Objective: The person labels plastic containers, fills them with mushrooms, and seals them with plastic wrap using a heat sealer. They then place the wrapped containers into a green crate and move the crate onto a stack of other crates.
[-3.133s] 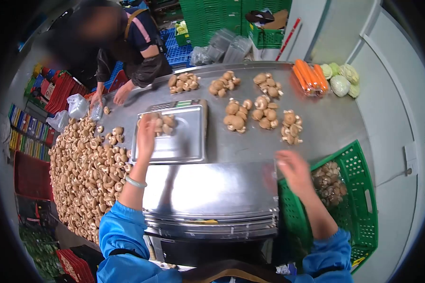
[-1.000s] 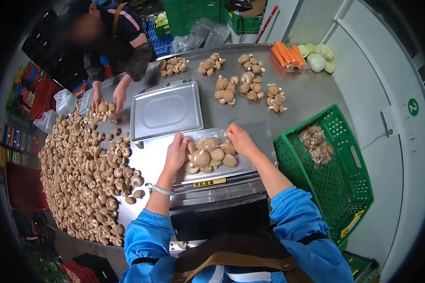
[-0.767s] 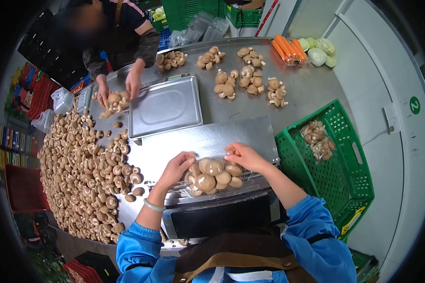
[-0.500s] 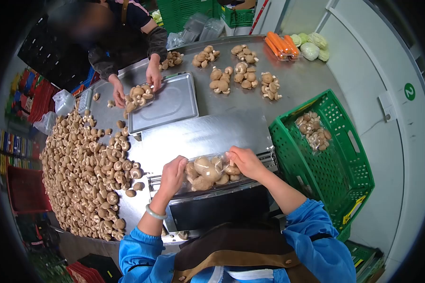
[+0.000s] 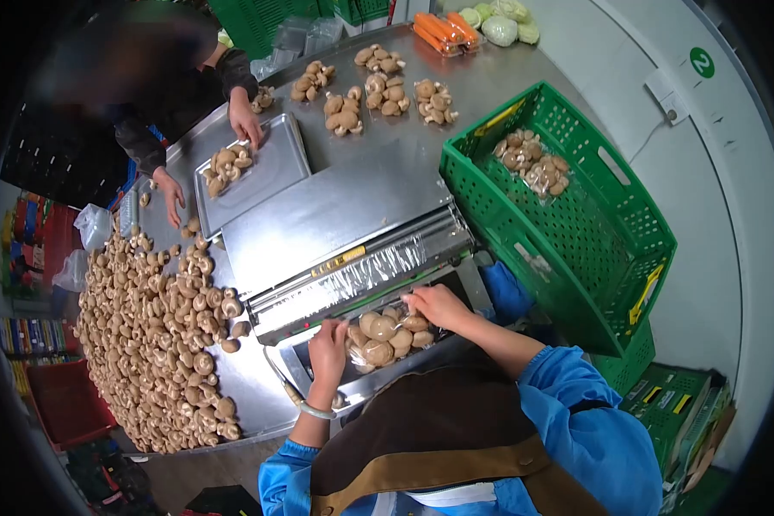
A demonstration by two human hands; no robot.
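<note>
A clear-wrapped pack of brown mushrooms (image 5: 385, 337) lies low in front of me, over the near part of the wrapping machine. At its left end my left hand (image 5: 327, 351) is closed, its fingers pinching the film. My right hand (image 5: 437, 306) grips the film at the pack's upper right corner. Just beyond the pack runs the machine's film roll (image 5: 374, 271), with wrinkled clear film and a yellow label. A flat metal plate (image 5: 327, 228) extends behind it.
Loose mushrooms (image 5: 146, 344) are heaped on the left. Across the table, a co-worker's hands (image 5: 245, 120) are by a metal tray (image 5: 271, 168) with mushrooms. Mushroom portions (image 5: 387, 93) and carrots (image 5: 445, 33) lie at the back. A green crate (image 5: 568, 249) holds wrapped mushrooms.
Both my hands have drawn the pack down toward me, off the machine's top, exposing the film roll. The co-worker's hands have moved apart from the mushrooms on the tray. My view has shifted.
</note>
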